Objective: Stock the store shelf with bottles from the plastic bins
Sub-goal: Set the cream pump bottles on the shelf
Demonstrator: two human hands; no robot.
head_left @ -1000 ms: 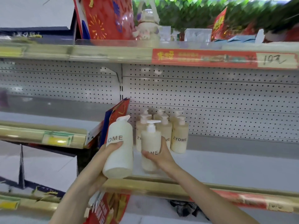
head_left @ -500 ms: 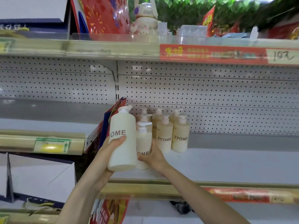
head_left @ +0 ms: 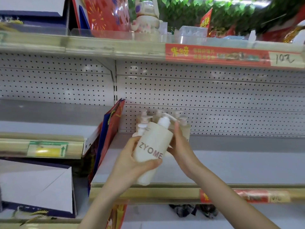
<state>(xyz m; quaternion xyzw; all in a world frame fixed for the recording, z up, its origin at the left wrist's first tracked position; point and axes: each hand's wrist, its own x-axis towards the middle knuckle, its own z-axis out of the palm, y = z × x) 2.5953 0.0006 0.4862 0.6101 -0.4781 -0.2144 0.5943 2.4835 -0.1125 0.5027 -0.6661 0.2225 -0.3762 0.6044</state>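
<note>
My left hand grips a cream pump bottle marked ZYOME around its lower body, above the front of the white shelf. The bottle leans with its pump head toward the upper right. My right hand holds the bottle's upper part from the right, one finger reaching up beside the pump. Behind the held bottle, several matching bottles stand in a cluster at the back left of the shelf, partly hidden. No plastic bin is in view.
A red and blue gift bag leans at the shelf's left end, right beside the bottles. A pegboard back wall closes the rear. The upper shelf overhangs with boxes and toys. A white box sits lower left.
My right hand set its bottle down among the cluster, let go and came onto the bottle in my left hand. That bottle moved right and tilted in front of the cluster.
</note>
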